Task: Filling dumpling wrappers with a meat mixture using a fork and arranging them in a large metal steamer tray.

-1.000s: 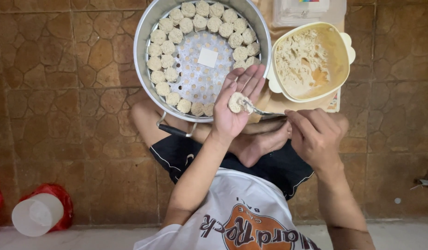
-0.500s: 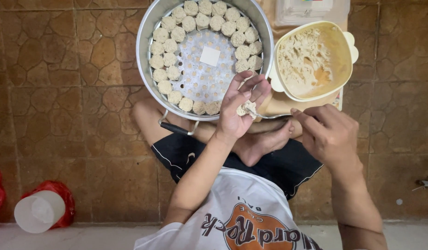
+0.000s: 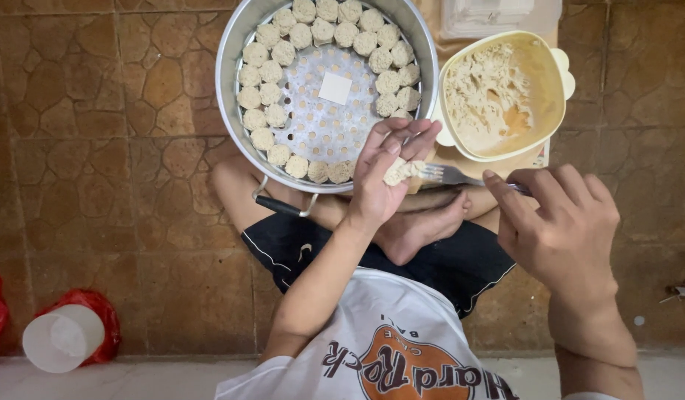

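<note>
- Pale dough and filling: a half-formed dumpling (image 3: 398, 172) sits cupped in the left hand (image 3: 383, 181), held just over the near rim of the steamer tray (image 3: 231, 44), so a finished piece has only a short way to go.
- Left hand: palm up, fingers (image 3: 401, 137) curled loosely round the wrapper to make a small well. Partly closed, gripping lightly, not squeezed flat.
- Right hand (image 3: 561, 230): closed round the handle of a metal fork (image 3: 450, 175), pinch-style, thumb and forefinger forward. Tines point left and touch the dumpling, likely pressing filling down into the wrapper.
- Yellow bowl (image 3: 557, 81) of minced filling stands just beside the tray, on the right hand's side, so the fork can reach it without crossing the body.
- Tray: round, perforated metal, with finished dumplings (image 3: 283, 52) ranked along the rim in an arc and the centre bare apart from a small white square (image 3: 335, 87). The near-right stretch of the ring is unfilled, closest to the left hand.
- Arms: left forearm runs up from the lap, wrist bent back. Right forearm comes in from lower right, wrist level.
- Person sits cross-legged on a brown stone floor (image 3: 98, 148), the tray resting partly over the knees.
- White cup (image 3: 61, 337) on red plastic lies well apart at lower left.
</note>
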